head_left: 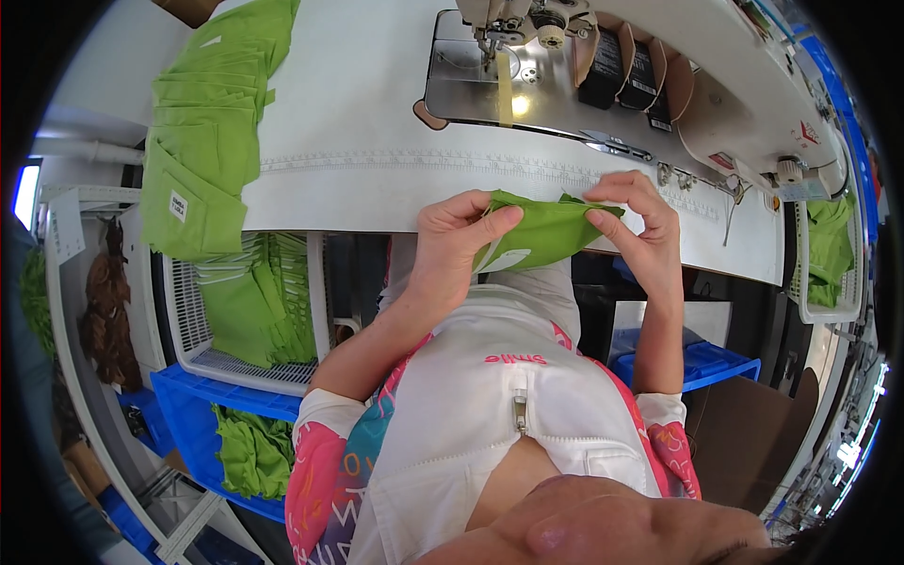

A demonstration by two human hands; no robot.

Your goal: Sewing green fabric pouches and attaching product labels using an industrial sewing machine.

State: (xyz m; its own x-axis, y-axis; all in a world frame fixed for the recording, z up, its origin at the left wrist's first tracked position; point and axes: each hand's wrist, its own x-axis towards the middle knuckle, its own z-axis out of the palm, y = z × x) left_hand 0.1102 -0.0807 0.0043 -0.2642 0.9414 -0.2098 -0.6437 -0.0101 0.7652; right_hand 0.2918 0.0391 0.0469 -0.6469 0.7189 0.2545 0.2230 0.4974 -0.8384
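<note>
A small green fabric piece [551, 235] with a pale patch near its left end is held up just off the table's front edge. My left hand [454, 247] pinches its left end between thumb and fingers. At the other end my right hand [650, 234] has its thumb against the cloth, fingers curled behind the upper edge; their exact contact is partly hidden. Beyond the hands stands a sewing machine [508, 28], a yellow strip [505, 89] lying on its metal plate [461, 94].
Green fabric pieces [202, 141] lie stacked on the table's left side. More fill a white basket [179, 315] and a blue crate [184, 414] below. Thread snips [617, 146] lie near the machine, beside black boxes [603, 71]. Another white basket [817, 313] stands at right.
</note>
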